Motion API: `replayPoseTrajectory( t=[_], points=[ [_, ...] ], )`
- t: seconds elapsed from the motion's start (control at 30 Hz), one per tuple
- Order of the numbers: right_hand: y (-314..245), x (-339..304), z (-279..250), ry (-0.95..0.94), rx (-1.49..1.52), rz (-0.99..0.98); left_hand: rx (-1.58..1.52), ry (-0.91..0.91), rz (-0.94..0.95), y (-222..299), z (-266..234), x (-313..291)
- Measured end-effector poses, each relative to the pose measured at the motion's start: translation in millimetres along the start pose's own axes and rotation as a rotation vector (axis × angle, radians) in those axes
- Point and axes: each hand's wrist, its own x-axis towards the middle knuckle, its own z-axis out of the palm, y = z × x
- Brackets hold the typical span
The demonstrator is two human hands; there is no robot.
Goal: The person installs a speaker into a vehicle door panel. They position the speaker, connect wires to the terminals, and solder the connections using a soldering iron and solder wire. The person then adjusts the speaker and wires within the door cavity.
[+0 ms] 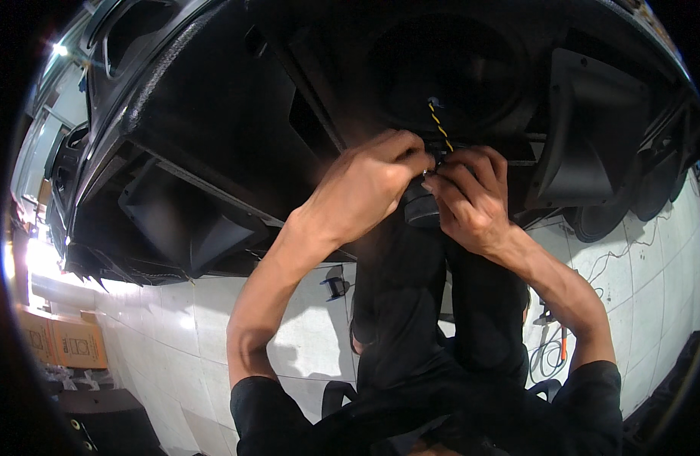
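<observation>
Over the person's dark trousers (404,304), at the lower side of a large black cabinet (213,99), hangs a thin yellow-and-black wire (439,124). Its two colours alternate in short bands, as in a twisted pair; it slants down from a dark round recess and its lower end is lost among the fingers. Just below the fingertips sits a black round part (421,211), short and drum-shaped, with a dull, dark side.

The left hand (376,167) comes in with its back up, fingers bent and tips drawn close to the thumb beside a small bright glint. The right hand (473,199) is half closed, fingers curled inward next to the wire and the round part. The fingertips of both hands nearly meet; what lies between them is hidden, so whether either is clamped on something cannot be told.
</observation>
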Motion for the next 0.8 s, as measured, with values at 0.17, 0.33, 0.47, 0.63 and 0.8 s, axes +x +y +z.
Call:
replayPoseTrajectory(
  t=[0.17,0.33,0.47,0.63,0.8],
  points=[
    [1,0,-1,-0.008,-0.006,0.003,0.1,-0.061,0.149,-14,9,-3],
    [-1,3,0,-0.006,0.005,0.002,0.213,-0.126,0.146,-10,4,-1],
    [0,1,0,0.0,-0.006,-0.004,0.33,-0.189,0.217,-7,2,6],
    [0,3,-2,0.004,-0.011,0.002,0.526,-0.27,0.384,-5,-5,18],
    [-2,4,-3,0.007,-0.029,0.008,0.58,-0.398,0.434,-5,-11,31]
  ],
)
